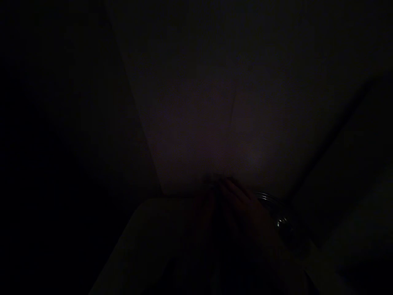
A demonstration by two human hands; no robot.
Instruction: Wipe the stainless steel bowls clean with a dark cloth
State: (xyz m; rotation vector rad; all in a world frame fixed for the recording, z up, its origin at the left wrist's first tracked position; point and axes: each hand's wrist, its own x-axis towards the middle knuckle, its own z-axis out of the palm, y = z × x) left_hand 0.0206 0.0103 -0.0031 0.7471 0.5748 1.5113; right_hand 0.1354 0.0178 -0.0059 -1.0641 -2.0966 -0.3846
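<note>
The picture is very dark. My right hand (pixel 245 203) reaches up from the lower right, its fingers pointing up and left toward a dark, unclear shape (pixel 219 179) at the foot of a pale wall. Close beside it on the left, my left hand (pixel 206 209) shows only as a faint reddish form. Darkness hides whatever lies between the two hands, and I cannot make out what either one holds.
A pale wall (pixel 190 123) with a thin dark line rises behind the hands. Right of them is a shiny round metal rim (pixel 268 198). A pale surface (pixel 147 229) spreads at the lower left. A dark diagonal edge (pixel 331 137) runs along the right.
</note>
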